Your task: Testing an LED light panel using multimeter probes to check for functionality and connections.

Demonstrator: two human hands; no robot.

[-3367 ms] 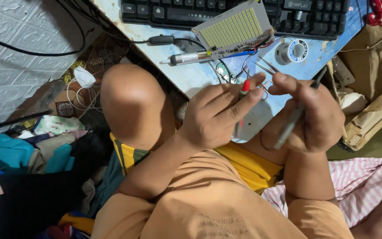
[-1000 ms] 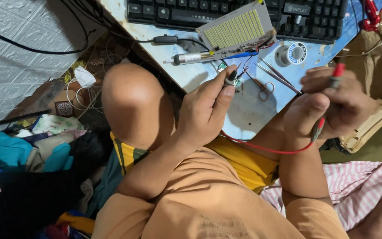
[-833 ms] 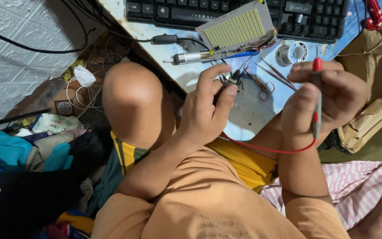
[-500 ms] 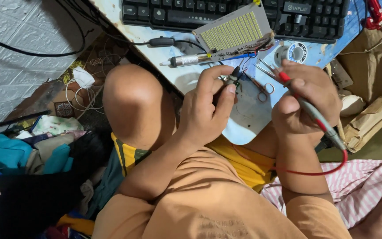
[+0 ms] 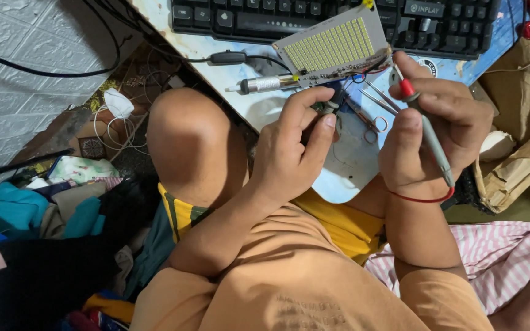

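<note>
Two hands (image 5: 363,147) work below a rectangular yellow-dotted LED panel (image 5: 332,48).

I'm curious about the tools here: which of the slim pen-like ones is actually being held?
The grey probe with the red collar, gripped in the right hand. The silver pen-shaped tool lies untouched on the table, left of the LED panel.

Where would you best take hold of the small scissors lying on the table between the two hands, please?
Grip the scissors at the finger loops, the end nearest the person, coming from above. The blades point up-left toward the LED panel and lie flat on the table, so the loops give the fingers the easiest purchase, I think.
</note>
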